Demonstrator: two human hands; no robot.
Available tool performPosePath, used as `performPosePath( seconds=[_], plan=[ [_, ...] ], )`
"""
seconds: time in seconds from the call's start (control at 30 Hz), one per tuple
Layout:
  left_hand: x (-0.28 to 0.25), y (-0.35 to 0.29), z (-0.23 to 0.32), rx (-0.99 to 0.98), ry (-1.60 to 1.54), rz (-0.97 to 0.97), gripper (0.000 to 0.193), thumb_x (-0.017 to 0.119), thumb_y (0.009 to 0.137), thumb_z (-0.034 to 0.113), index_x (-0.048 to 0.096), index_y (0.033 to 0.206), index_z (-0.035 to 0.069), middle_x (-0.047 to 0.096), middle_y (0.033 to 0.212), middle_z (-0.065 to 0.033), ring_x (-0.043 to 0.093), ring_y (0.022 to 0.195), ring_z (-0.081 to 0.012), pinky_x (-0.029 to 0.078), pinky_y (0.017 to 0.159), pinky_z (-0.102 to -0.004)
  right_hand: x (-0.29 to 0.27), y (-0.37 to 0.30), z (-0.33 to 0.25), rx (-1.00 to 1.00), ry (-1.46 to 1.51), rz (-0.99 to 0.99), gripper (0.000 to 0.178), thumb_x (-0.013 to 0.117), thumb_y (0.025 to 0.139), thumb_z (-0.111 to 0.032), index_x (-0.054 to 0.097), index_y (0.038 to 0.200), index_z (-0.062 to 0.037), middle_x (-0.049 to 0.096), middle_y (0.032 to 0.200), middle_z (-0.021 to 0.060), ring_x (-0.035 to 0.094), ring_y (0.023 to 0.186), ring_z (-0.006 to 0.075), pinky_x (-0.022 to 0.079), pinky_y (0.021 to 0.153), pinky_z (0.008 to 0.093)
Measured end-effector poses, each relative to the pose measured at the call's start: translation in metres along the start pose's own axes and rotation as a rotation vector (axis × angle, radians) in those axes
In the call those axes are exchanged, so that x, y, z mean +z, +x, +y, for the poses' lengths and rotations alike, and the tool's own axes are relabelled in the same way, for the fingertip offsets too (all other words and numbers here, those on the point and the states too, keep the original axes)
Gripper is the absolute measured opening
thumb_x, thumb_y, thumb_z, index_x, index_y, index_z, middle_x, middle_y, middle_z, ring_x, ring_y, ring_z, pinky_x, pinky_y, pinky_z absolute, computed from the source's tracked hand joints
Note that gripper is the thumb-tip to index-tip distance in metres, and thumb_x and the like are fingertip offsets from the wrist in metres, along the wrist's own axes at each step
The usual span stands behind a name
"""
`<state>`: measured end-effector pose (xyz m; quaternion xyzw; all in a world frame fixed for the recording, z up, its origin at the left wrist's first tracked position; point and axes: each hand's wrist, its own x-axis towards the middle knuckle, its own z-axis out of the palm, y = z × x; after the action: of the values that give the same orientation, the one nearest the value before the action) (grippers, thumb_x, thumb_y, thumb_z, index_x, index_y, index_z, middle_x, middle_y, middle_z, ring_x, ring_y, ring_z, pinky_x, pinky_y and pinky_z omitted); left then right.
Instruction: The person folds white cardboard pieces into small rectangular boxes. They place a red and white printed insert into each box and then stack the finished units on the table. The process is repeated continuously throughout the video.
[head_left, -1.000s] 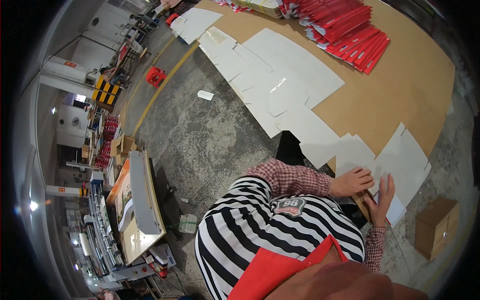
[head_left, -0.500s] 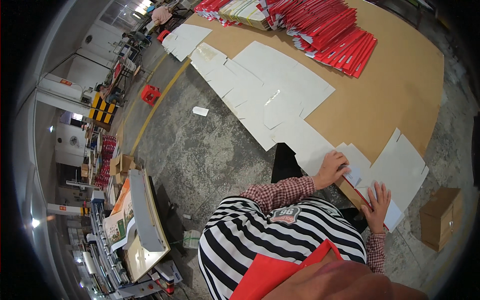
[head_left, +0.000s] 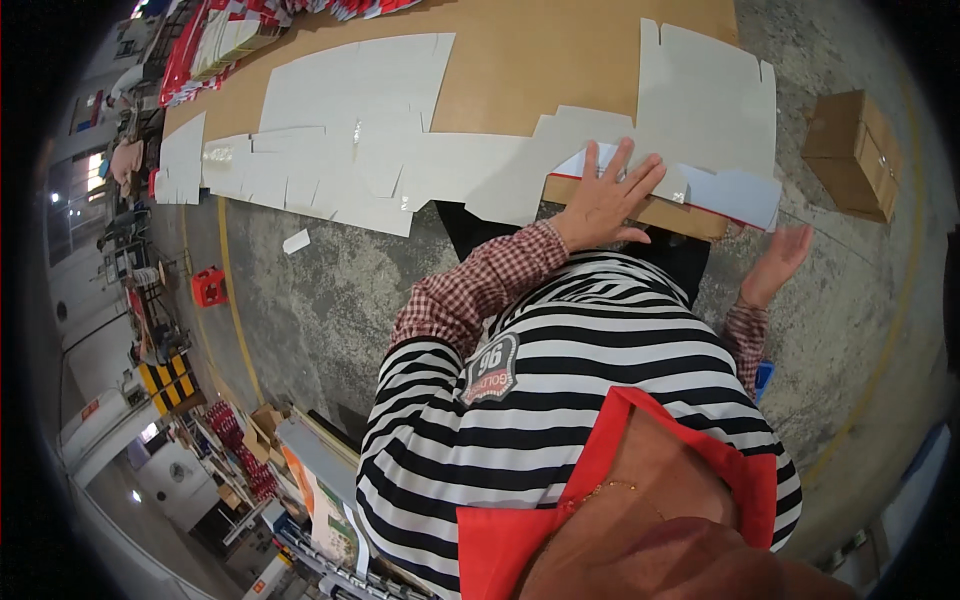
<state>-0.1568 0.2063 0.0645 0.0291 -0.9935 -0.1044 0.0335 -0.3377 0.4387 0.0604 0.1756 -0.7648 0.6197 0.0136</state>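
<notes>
My left hand (head_left: 605, 200) lies flat, fingers spread, over a white folded paper piece with a red edge (head_left: 730, 196) at the table's near edge. Part of the piece is hidden under that hand. Strips of brown board (head_left: 668, 216) show along the table edge below it. My right hand (head_left: 780, 264) is beyond the piece's right end, off the table edge. Its fingers are stretched out and I see nothing in them. Pale grey cardboard sheets (head_left: 704, 100) with slits lie under and around the work.
The brown tabletop (head_left: 540, 70) reaches away from me. Bundled red and white items (head_left: 225, 45) are piled at its far left. A brown carton (head_left: 850, 150) stands on the floor to the right, and a red stool (head_left: 209, 287) to the left.
My view has turned, so the table now lies straight across. The left hand has gone from a bent grip to flat on the piece. The right hand has come off it to the right.
</notes>
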Motion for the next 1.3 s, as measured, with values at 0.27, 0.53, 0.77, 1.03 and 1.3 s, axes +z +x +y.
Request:
performPosePath(
  seconds=[0.27, 0.53, 0.77, 1.03, 1.3],
  plan=[
    [0.0, 0.025, 0.034, 0.263, -0.391, 0.029, 0.133, 0.08, 0.054, 0.067, 0.022, 0.153, 0.001, 0.029, 0.157, -0.0191, 0.018, 0.147, -0.0411, 0.012, 0.118, -0.0609, 0.064, -0.001, -0.007, 0.059, 0.078, -0.368, 0.061, 0.051, 0.095, -0.004, 0.028, 0.152, -0.0028, 0.028, 0.158, 0.0136, 0.031, 0.143, 0.0303, 0.023, 0.119, 0.0464],
    [-0.055, -0.077, -0.068, -0.226, -0.087, -0.124, 0.03, 0.063, 0.085, 0.017, 0.068, 0.112, 0.004, 0.066, 0.114, -0.0188, 0.063, 0.108, -0.0293, 0.048, 0.092, -0.0426, 0.108, 0.04, -0.033, -0.725, -0.397, -0.888, 0.078, 0.054, 0.084, -0.007, 0.027, 0.156, -0.0173, 0.02, 0.164, 0.0083, 0.017, 0.151, 0.0316, 0.012, 0.122, 0.0497],
    [-0.067, -0.026, -0.143, -0.239, -0.608, -0.312, 0.034, 0.077, 0.083, 0.03, 0.071, 0.098, 0.0, 0.07, 0.084, -0.0143, 0.068, 0.075, -0.0222, 0.052, 0.068, -0.0348, 0.115, 0.017, -0.028, -0.838, -0.673, -0.757, 0.062, 0.048, 0.097, -0.049, 0.034, 0.154, -0.0282, 0.018, 0.164, 0.0082, 0.011, 0.15, 0.0367, 0.011, 0.121, 0.0523],
    [-0.043, -0.105, -0.108, -0.738, -0.36, 0.044, 0.031, 0.075, 0.08, 0.01, 0.059, 0.105, 0.0, 0.068, 0.093, -0.0144, 0.068, 0.075, -0.026, 0.053, 0.061, -0.0352, 0.148, 0.012, -0.025, -0.636, -0.394, -1.025, 0.045, 0.069, 0.087, -0.035, 0.062, 0.123, -0.0078, 0.056, 0.124, 0.012, 0.052, 0.115, 0.03, 0.04, 0.101, 0.0427],
    [-0.033, -0.175, -0.062, -0.225, 0.203, 0.093, 0.072, 0.064, 0.075, 0.0, 0.043, 0.144, 0.004, 0.042, 0.151, -0.0124, 0.041, 0.138, -0.0336, 0.031, 0.111, -0.0527, 0.218, -0.006, -0.058, -0.918, -0.12, -1.356, 0.054, 0.073, 0.082, -0.042, 0.063, 0.121, -0.0066, 0.051, 0.13, 0.0166, 0.051, 0.117, 0.0331, 0.044, 0.099, 0.0419]
  ],
)
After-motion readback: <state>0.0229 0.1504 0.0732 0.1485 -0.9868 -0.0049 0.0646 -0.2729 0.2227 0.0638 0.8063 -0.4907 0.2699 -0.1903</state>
